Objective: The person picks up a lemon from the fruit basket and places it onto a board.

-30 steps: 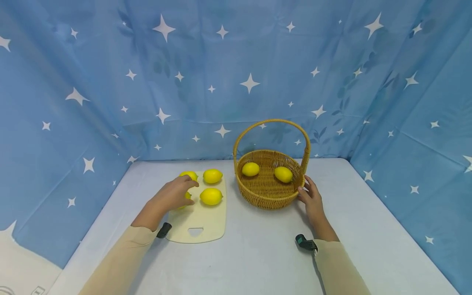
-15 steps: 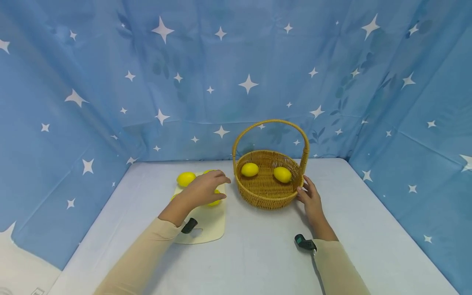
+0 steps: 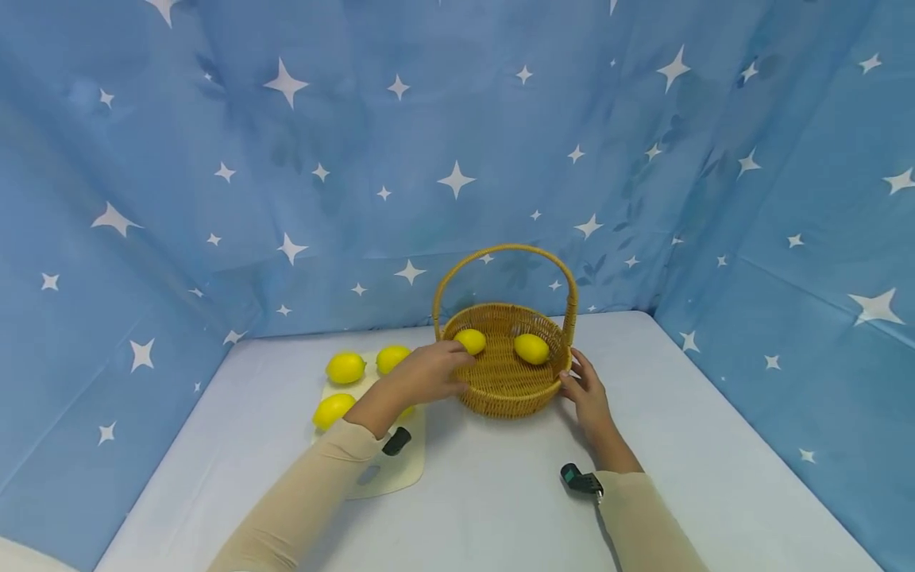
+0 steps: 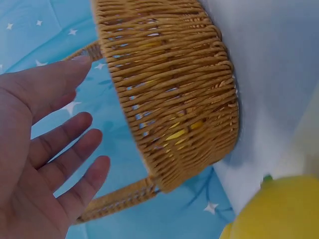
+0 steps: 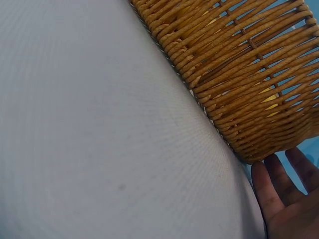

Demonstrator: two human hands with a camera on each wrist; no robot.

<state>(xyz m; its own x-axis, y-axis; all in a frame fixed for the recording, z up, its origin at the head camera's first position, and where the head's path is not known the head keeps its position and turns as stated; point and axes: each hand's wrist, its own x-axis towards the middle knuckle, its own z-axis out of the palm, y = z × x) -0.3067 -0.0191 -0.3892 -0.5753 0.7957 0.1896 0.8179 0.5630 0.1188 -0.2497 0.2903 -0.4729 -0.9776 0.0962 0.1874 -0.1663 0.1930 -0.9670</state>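
Observation:
A wicker basket with a tall arched handle stands on the table, holding a left lemon and a right lemon. My left hand is at the basket's left rim; the left wrist view shows its fingers spread with nothing between them. My right hand rests against the basket's right side, and its fairly straight fingertips touch the woven wall low down. Left of the basket, several lemons lie on a cream cutting board, one mostly hidden behind the left forearm.
The white-covered table has starred blue curtains behind it and at both sides. A black wrist device sits below the left hand and another black device near the right cuff, with a cable trailing from it.
My left hand has moved right from over the cutting board to the basket's left rim, uncovering the left lemons. The right hand stays at the basket. The head view has shifted slightly.

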